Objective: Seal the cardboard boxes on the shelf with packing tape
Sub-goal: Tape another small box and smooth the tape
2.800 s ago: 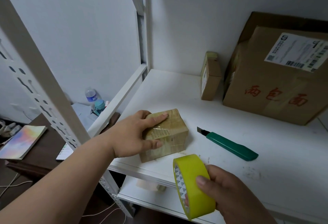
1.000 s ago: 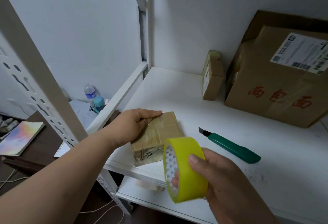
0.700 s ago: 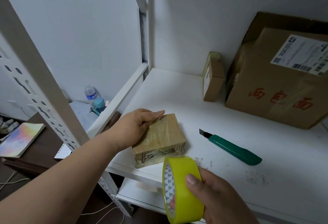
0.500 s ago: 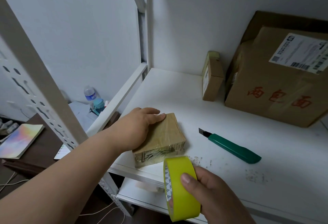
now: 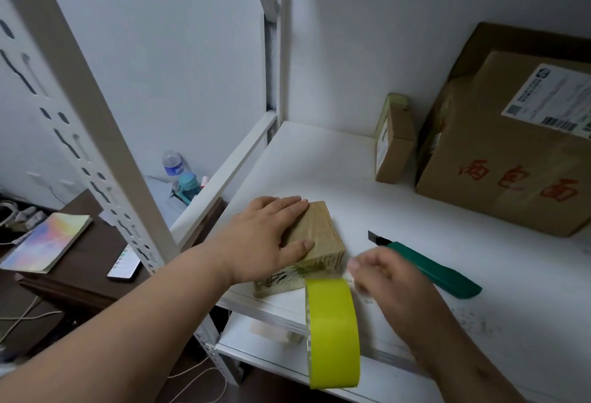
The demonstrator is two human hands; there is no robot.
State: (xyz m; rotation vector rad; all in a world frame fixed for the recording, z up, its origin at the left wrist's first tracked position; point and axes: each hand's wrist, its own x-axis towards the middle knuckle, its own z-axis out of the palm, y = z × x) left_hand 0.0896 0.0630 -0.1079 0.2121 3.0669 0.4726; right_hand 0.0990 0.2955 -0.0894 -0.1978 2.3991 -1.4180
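Note:
A small tape-wrapped cardboard box [image 5: 323, 236] lies near the front left edge of the white shelf [image 5: 319, 159]. My left hand [image 5: 268, 236] rests flat on its top, fingers straight, thumb along its near side. My right hand [image 5: 383, 278] is blurred, with its fingertips by the box's front right corner. The yellow tape roll [image 5: 332, 332] hangs in the air off the shelf edge under that hand, held from behind; the grip itself is hidden. A large cardboard box [image 5: 511, 159] and a slim upright box [image 5: 395, 143] stand at the back right.
A green utility knife [image 5: 438, 271] lies on the shelf just right of my right hand, blade out. A white slotted post [image 5: 80, 108] rises at the left. Below and left, a dark desk carries a notebook [image 5: 48, 242] and a water bottle [image 5: 172, 163].
My right hand has moved up and forward to the small box's front right corner, and the tape roll has turned edge-on beneath it. My left hand stays on the box.

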